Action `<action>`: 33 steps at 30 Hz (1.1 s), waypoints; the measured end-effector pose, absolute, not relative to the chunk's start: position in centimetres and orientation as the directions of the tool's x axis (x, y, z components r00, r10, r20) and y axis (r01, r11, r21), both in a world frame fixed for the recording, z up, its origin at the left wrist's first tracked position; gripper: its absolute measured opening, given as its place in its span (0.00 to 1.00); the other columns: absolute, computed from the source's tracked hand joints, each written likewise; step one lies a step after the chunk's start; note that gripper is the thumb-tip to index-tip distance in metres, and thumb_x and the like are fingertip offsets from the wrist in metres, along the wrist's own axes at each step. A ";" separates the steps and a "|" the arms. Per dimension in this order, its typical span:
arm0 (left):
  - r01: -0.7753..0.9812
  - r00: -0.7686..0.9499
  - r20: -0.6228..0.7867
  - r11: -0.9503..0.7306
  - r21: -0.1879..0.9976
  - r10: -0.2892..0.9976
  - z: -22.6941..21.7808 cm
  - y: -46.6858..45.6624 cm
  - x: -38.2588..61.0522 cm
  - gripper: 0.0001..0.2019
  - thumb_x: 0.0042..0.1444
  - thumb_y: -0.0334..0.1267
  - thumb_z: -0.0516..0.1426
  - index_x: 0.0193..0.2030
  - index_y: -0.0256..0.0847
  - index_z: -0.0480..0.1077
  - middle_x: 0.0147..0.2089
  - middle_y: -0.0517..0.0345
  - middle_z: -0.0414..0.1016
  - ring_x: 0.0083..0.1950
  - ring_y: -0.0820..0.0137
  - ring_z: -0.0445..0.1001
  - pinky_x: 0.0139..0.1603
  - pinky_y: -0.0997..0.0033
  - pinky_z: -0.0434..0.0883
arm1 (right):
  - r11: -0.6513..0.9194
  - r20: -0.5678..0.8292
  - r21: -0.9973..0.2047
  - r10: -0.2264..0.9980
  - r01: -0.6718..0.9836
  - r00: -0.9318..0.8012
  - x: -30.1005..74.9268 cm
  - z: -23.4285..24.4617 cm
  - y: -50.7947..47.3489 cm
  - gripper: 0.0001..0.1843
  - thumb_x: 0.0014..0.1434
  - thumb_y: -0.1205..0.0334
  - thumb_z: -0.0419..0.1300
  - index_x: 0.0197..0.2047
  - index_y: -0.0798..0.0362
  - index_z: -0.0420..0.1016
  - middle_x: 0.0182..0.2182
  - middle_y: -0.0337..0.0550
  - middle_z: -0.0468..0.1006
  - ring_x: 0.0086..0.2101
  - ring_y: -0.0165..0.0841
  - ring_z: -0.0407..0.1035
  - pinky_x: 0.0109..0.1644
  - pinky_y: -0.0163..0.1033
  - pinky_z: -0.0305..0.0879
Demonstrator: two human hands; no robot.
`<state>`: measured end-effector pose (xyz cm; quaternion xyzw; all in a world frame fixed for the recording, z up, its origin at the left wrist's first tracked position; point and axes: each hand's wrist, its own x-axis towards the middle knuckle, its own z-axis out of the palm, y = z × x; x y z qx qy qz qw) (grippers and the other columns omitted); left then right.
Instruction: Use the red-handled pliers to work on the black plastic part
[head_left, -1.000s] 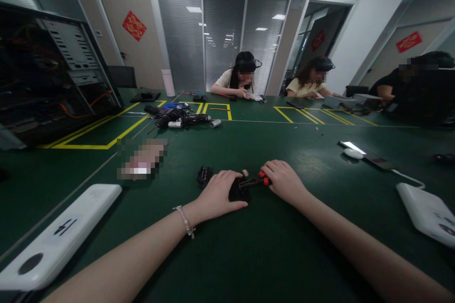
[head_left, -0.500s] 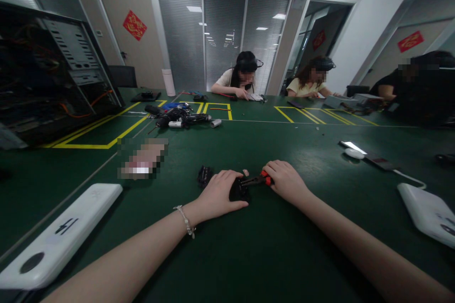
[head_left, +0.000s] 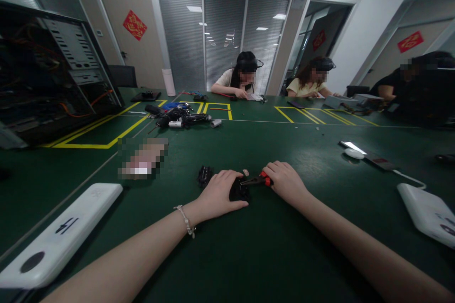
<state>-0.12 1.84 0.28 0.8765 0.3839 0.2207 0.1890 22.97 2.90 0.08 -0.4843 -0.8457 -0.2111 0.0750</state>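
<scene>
On the green table, my left hand is wrapped over a small black plastic part, thumb at its near side and fingers across its far side. What exactly the part is I cannot make out. My right hand is closed round the red handles of a pair of pliers. The jaws point left and meet the top of the black part; whether they pinch something there is too small to tell. A black finned piece lies just left of my left hand. Beyond the jaws sits a tiny pinkish piece.
White power banks lie at left and right. A blurred-out phone-like object is at mid left. Farther back are a drill among tools and an open computer case. Several people sit across the table.
The pliers' handles have shifted very slightly in my right hand, with the jaws still at the black part. My left hand has stayed in place.
</scene>
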 end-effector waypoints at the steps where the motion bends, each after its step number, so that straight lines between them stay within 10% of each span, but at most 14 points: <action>1: 0.589 0.607 0.245 -0.635 0.500 0.756 0.3 1.8 -0.1 0.28 0.43 0.51 0.58 0.51 0.45 0.57 0.50 0.54 0.63 0.51 0.59 0.61 0.49 0.56 0.60 | 0.441 0.331 0.290 0.786 0.849 -0.522 22.9 0.1 2.9 0.15 0.44 0.73 0.55 0.38 0.55 0.68 0.36 0.44 0.71 0.36 0.35 0.62 0.40 0.40 0.56; 33: 0.589 0.610 0.228 -0.627 0.511 0.759 0.2 1.9 -0.3 0.29 0.43 0.52 0.58 0.51 0.45 0.58 0.51 0.54 0.63 0.51 0.59 0.61 0.50 0.55 0.60 | 0.472 0.315 0.292 0.774 0.832 -0.549 23.4 0.1 3.3 0.12 0.44 0.73 0.54 0.35 0.55 0.68 0.33 0.44 0.70 0.34 0.34 0.61 0.38 0.38 0.54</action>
